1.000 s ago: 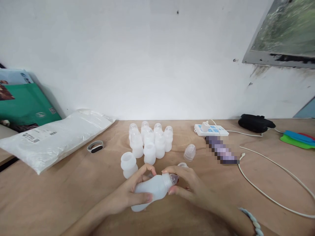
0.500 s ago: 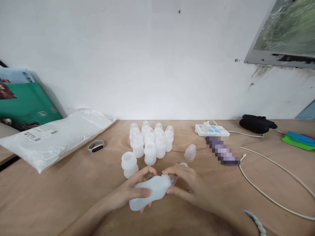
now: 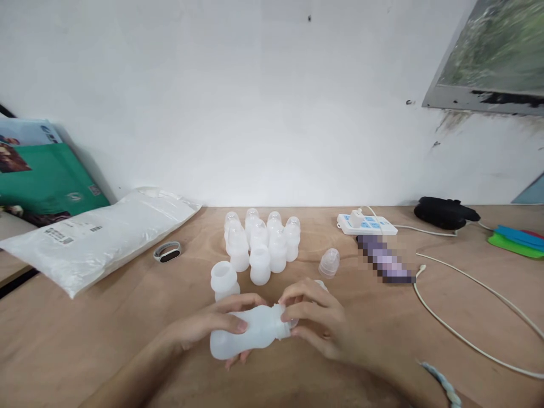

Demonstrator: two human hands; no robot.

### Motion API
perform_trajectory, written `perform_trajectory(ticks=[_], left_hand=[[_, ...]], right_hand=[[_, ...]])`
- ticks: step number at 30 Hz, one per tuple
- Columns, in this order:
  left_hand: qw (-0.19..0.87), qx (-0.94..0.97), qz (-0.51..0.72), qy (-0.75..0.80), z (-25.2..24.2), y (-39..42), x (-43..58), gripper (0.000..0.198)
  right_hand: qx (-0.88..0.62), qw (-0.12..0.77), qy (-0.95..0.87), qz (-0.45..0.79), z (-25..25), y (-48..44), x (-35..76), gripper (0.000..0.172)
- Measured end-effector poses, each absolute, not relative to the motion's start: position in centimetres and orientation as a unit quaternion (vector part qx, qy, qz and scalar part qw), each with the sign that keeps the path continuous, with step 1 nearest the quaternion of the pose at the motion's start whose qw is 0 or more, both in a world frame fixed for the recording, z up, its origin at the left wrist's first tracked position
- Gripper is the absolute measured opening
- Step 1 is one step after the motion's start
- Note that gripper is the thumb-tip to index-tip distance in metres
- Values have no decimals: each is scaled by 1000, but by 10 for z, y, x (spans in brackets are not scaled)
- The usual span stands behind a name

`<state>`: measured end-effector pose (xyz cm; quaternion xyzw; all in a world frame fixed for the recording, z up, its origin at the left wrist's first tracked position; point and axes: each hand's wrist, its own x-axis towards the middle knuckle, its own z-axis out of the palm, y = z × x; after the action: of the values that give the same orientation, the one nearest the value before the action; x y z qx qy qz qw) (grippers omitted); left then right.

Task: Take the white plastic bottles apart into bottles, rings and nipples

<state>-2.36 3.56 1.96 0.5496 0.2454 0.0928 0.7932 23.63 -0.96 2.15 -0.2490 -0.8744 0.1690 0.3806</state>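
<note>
My left hand (image 3: 210,324) is wrapped round the body of a milky-white baby bottle (image 3: 260,327), which lies nearly level above the table with its neck to the right. At the neck, the fingers of my right hand (image 3: 317,317) are closed round the collar, and a clear teat (image 3: 293,322) shows partly between them. Just behind my left hand stands an open wide-necked bottle (image 3: 224,279). Another open bottle (image 3: 260,266) stands by a group of several capped bottles (image 3: 278,249). A clear dome cap (image 3: 329,263) sits to the right. Something whitish behind my right hand is mostly hidden.
A white plastic parcel (image 3: 106,238) and a grey wristband (image 3: 167,252) lie at left. On the right are a power strip (image 3: 368,224), a blurred-out dark object (image 3: 385,260), a white cable (image 3: 450,340), a black case (image 3: 444,212) and coloured flat pieces (image 3: 516,241).
The bottle has moved slightly left and tilted closer to level. My right fingers have shifted from around the teat onto the collar, covering more of it.
</note>
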Motion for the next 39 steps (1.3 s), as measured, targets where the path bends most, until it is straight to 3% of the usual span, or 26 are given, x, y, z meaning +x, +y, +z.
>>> perform_trajectory(ticks=[3, 6, 7, 10, 12, 15, 17, 21, 25, 29, 32, 34, 39], left_hand=[[798, 543, 100, 242, 20, 37, -27, 49], [782, 556, 109, 259, 21, 34, -24, 45], [776, 563, 109, 264, 21, 32, -22, 44], [763, 575, 110, 275, 22, 28, -16, 45], [756, 576, 119, 288, 20, 27, -14, 49], [738, 582, 149, 306, 16, 27, -12, 48], [728, 589, 160, 311, 14, 27, -12, 47], [740, 580, 156, 303, 18, 24, -12, 49], [778, 557, 143, 252, 27, 21, -18, 48], [796, 501, 289, 178, 33, 25, -35, 60], [666, 486, 527, 209, 40, 37, -48, 54], [565, 484, 619, 251, 44, 48, -54, 41], [410, 494, 677, 360, 37, 71, -61, 25]], right_hand=[[-269, 368, -875, 162, 22, -12, 238, 27], [-334, 320, -855, 235, 25, -14, 238, 73], [-358, 300, -845, 261, 25, -14, 237, 74], [-405, 266, -818, 308, 27, -14, 235, 32], [-409, 277, -810, 317, 28, -14, 236, 21], [-399, 305, -801, 324, 27, -13, 238, 45], [-414, 306, -794, 323, 26, -11, 239, 52], [-384, 335, -802, 313, 23, -7, 241, 32], [-334, 428, -784, 301, 26, -2, 246, 30], [-400, 478, -728, 285, 22, 3, 251, 31], [-409, 487, -718, 283, 17, 6, 251, 31], [-409, 487, -722, 273, 15, 7, 250, 31], [-417, 479, -732, 247, 14, 8, 250, 32]])
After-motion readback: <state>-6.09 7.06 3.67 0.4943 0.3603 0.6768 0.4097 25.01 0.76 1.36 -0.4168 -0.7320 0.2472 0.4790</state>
